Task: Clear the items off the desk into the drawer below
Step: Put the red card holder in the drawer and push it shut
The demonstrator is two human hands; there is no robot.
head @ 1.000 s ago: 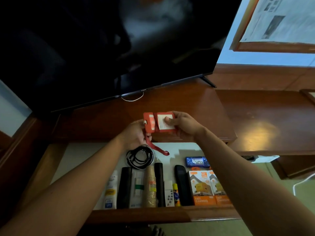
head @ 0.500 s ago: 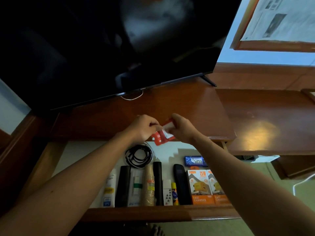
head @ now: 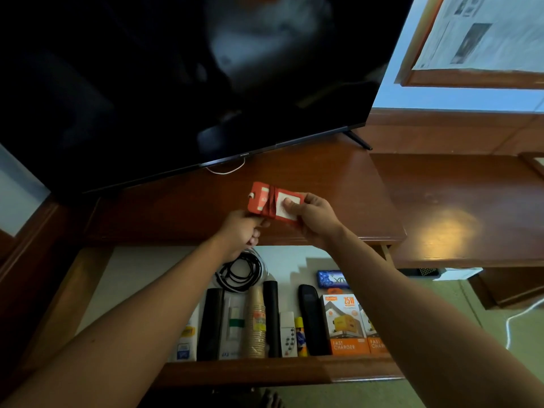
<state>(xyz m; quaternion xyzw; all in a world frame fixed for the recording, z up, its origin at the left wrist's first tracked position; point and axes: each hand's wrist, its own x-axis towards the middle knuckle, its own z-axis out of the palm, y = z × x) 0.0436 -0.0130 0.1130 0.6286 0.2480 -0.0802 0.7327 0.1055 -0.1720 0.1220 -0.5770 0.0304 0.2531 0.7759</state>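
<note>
One red card holder (head: 272,203), strap wound around its middle, is held above the desk (head: 323,178) edge, behind the open drawer (head: 265,371). It is pinched by the right hand (head: 312,214), thumb on its face; the left hand (head: 244,231) is curled under its lower edge, apparently gripping the strap end. Risk noted: the wrap may slip loose if released early, letting the strap snag the coiled cable (head: 243,272) inside the drawer.
</note>
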